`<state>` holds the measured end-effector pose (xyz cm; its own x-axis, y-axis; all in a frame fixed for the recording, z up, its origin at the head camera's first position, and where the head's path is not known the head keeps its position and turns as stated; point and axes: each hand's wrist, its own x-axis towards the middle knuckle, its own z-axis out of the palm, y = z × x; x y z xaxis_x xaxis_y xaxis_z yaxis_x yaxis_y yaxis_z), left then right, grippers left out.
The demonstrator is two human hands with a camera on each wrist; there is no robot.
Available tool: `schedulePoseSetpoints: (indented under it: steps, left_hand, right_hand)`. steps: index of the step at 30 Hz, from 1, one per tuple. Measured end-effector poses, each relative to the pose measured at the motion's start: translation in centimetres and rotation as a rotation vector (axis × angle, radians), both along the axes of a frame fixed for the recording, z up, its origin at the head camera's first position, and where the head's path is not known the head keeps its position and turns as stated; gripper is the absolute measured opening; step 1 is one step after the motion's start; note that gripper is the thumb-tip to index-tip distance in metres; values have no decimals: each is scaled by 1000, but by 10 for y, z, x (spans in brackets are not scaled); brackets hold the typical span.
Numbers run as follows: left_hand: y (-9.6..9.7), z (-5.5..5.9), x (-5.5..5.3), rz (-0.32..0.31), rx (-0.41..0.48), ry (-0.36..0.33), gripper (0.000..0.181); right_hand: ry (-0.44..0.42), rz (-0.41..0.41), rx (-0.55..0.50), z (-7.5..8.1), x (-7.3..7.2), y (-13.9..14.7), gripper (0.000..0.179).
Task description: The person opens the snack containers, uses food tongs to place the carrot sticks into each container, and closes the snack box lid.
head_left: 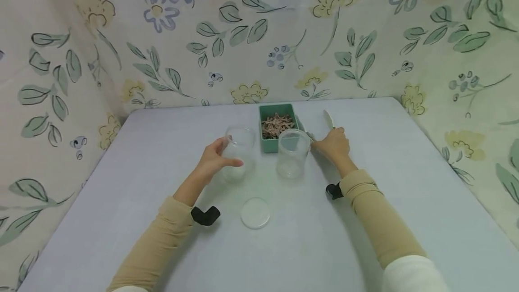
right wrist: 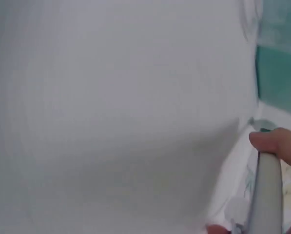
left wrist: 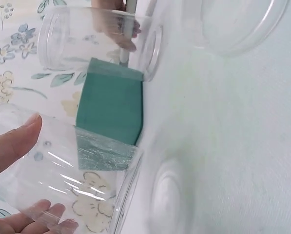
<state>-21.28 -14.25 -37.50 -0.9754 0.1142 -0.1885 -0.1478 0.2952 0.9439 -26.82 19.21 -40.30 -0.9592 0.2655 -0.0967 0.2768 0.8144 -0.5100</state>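
Observation:
My left hand (head_left: 215,159) holds a clear plastic jar (head_left: 239,148) round its side, thumb in front and fingers behind. Close up in the left wrist view, the same jar (left wrist: 62,170) leans a little; whether its base touches the table I cannot tell. Further right, my right hand (head_left: 334,145) grips a pale grey tongs-like tool (head_left: 327,120); its grey arm (right wrist: 267,195) shows in the right wrist view. Between the hands a second clear jar (head_left: 292,159) stands upright. Behind it sits a green container (head_left: 269,147) with brown shredded pieces (head_left: 277,126) inside.
A clear round lid (head_left: 255,213) lies flat on the white table (head_left: 300,247), nearer to me than the jars. Floral fabric (head_left: 243,57) hangs behind the table's far edge and along both sides.

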Motion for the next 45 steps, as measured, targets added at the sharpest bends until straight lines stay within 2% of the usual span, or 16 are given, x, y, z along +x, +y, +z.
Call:
schedulePoseSetpoints:
  steps: [3, 6, 11, 16, 19, 22, 25, 31, 35, 40, 45]
  left_hand:
    - [-7, 2, 0, 17, 5, 4, 89]
    - [-13, 3, 1, 30, 9, -4, 90]
    - [-16, 3, 0, 28, -13, -32, 94]
    - [-16, 2, 0, 7, -20, -24, 95]
    - [-16, 1, 0, -2, -32, -11, 94]
    - [-16, 1, 1, 3, -49, -5, 92]
    - [-17, 2, 2, 6, -56, 0, 89]
    - [-17, 4, 3, 4, -71, 10, 88]
    - [-16, 4, 3, -1, -74, 13, 88]
    - [-14, 4, 2, -6, -69, 19, 86]
    - [-13, 4, 3, -1, -72, 18, 86]
  right_hand:
    - [-5, -26, -26, 6, -2, 18, 86]
    - [-25, 18, -45, 12, -3, 34, 91]
    - [-54, 159, -75, 31, -5, 47, 99]
    - [-16, 339, -55, 62, -14, 48, 97]
    - [-3, 471, 44, 84, -20, 40, 86]
    - [5, 597, 249, 105, -25, 23, 82]
    - [-20, 677, 440, 120, -30, 5, 86]
    - [-153, 741, 608, 139, -39, -25, 95]
    - [-187, 743, 666, 149, -39, -42, 82]
    - [-233, 729, 677, 153, -38, -53, 71]
    - [-310, 716, 595, 155, -39, -57, 70]
